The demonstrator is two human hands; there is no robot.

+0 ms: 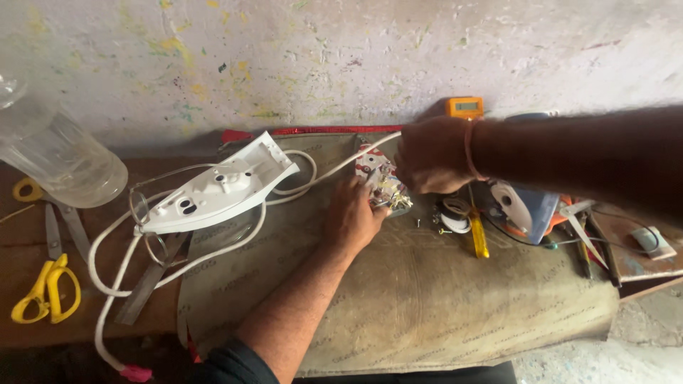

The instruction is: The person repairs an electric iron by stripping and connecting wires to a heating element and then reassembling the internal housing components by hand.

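Between both grips: opened iron body (pixel 384 183) | left hand (pixel 353 217) steadies it | right hand (pixel 427 153) clenched on white cord (pixel 334 167) | step: wiring work; next needs fine fingertip control.

A brown desk (pixel 28 327) against a paint-flecked wall, its middle covered by a tan padded mat (pixel 427 299). Both hands, the left (pixel 356 217) and the right (pixel 430 156), meet over a small part with exposed wiring (pixel 384 186) at the mat's far edge. Left of the hands lie a white iron shell (pixel 220 188), its white cord (pixel 107 270), a metal ruler (pixel 146 284), yellow-handled scissors (pixel 46 284) and a clear plastic jar (pixel 60 160). Just right of the hands lie small screws (pixel 437 226), a yellow-handled tool (pixel 479 238) and white-and-blue housing pieces (pixel 526 206). Behind the right hand stands an orange meter (pixel 464 107).
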